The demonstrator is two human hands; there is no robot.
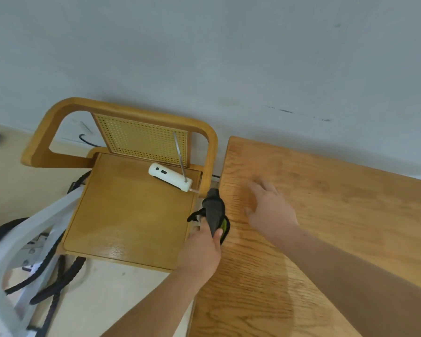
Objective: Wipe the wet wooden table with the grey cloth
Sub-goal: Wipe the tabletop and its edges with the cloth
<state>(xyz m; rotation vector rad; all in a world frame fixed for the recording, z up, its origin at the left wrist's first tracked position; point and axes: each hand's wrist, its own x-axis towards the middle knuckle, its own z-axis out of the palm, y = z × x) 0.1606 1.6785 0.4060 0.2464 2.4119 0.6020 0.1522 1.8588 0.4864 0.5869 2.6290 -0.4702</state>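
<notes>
Oak-grained tabletop [326, 227] against a pale grey wall [204, 57], far-left corner beside a wooden chair [122, 203] with a cane back. Darker, damp-looking band running along the left edge. Left hand [202, 249] at that edge, closed around a dark grey cloth [213, 210] bunched upward, a yellow-green patch showing. Right hand [269, 210] spread open, palm down, over the far-left corner, holding nothing. White lamp-like device [169, 176] lying on the chair seat. White plastic bag [22, 251] and black cords on the floor.

right hand [269, 210] motion-blurred, white bag [17, 259] cut off at left edge
</notes>
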